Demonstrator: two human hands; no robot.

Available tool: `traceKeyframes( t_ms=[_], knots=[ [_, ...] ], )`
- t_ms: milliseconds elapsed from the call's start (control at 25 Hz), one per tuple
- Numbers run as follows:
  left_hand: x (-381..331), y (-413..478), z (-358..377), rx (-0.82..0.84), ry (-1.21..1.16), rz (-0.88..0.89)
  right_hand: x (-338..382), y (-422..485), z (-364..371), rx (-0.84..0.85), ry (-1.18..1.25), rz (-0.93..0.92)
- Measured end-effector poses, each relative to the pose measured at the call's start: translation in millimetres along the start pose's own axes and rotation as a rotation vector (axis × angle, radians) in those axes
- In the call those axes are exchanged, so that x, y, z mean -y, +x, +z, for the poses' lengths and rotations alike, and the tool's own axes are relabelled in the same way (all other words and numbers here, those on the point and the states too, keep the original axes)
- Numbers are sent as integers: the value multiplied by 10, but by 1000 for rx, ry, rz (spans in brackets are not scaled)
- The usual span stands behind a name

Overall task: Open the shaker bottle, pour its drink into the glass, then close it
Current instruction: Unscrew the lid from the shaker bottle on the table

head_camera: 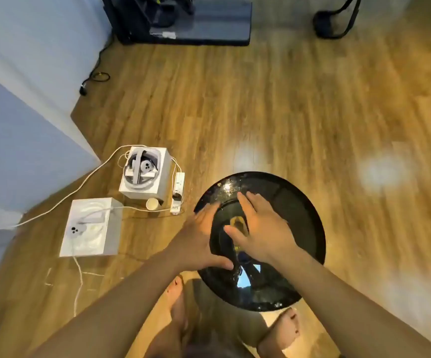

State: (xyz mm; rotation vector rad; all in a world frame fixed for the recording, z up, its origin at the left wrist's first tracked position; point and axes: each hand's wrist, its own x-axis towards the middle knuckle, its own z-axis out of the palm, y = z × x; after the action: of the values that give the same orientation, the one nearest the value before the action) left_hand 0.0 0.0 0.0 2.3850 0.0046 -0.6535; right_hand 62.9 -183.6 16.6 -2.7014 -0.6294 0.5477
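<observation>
On the wooden floor at far left sit two white boxes (pixel 90 228), cabled, with a paper cup (pixel 152 203) and a power strip (pixel 178 192) just beside them. Next comes the left hand (pixel 201 244), fingers straight and thumb stretched out against a dark upright shape that is probably the shaker bottle (pixel 228 246); blur hides its outline. It stands near the middle of the round black table (pixel 304 215), between both hands. The right hand (pixel 263 228) hovers over its top with fingers spread and relaxed, gripping nothing that shows.
</observation>
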Motion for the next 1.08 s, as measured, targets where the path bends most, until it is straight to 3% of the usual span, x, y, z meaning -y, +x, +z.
traceKeyframes(
  t_ms=[160,280,520,720,800,880,1000,1080],
  knots=[
    [267,291,672,49,-275,-69,53,85,760,58,97,293],
    [453,547,950,-38,-351,21,11,127,1111,-160,175,385],
    [787,840,1362,-297,-483,252,-194,187,1308,-426,141,212],
    [867,979,1624,-472,-465,323,-311,214,1250,-418,157,80],
    [799,842,1672,-517,-476,270,-314,150,1148,-323,151,35],
    [819,721,1721,-515,-455,247,-274,63,1183,-236,26,55],
    [874,614,1767,-486,-494,241,-128,-27,1361,-320,-260,177],
    [861,597,1800,-492,-533,218,-42,-46,1341,-325,-309,199]
  ],
)
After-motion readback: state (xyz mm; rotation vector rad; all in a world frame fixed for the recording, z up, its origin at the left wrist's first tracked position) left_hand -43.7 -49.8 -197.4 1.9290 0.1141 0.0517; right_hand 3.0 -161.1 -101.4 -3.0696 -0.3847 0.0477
